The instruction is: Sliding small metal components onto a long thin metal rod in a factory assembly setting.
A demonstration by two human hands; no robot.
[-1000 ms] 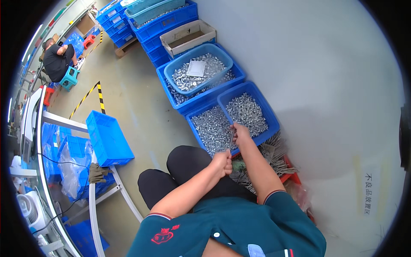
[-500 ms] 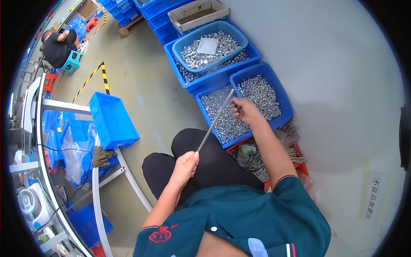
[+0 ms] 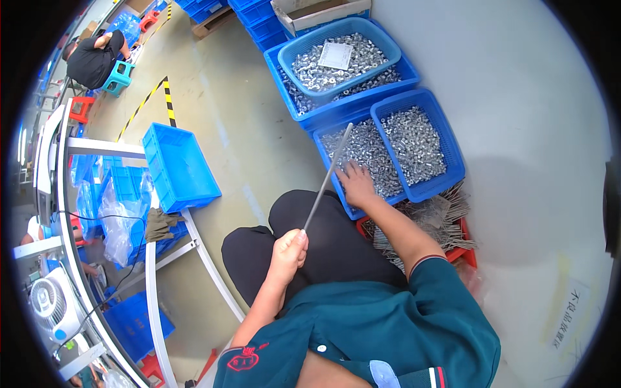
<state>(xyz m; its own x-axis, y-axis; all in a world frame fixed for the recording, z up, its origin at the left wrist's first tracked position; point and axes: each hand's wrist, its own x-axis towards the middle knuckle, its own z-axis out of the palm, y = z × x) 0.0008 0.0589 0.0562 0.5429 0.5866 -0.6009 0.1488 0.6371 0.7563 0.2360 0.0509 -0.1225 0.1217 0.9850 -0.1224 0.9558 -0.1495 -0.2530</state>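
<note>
My left hand (image 3: 288,254) is closed round the lower end of a thin grey metal rod (image 3: 327,179), which slants up and to the right. Lower down in the blue crate (image 3: 321,143), my right hand (image 3: 356,183) rests with fingers spread on a heap of small silvery metal parts (image 3: 369,152). Its fingertips touch the parts; whether any are picked up does not show. A blue basket (image 3: 457,150) of similar parts sits across the crate's right side.
Behind stands another crate with a light-blue tub (image 3: 394,50) of metal parts and a paper label. A red bin (image 3: 470,252) of thin rods lies beside my right forearm. An empty blue crate (image 3: 169,204) rests on a white frame at left. A person (image 3: 97,61) sits far left.
My right hand has left the rod's upper end and moved down onto the metal parts, its fingers opening. The left hand still holds the rod. The whole view has shifted slightly.
</note>
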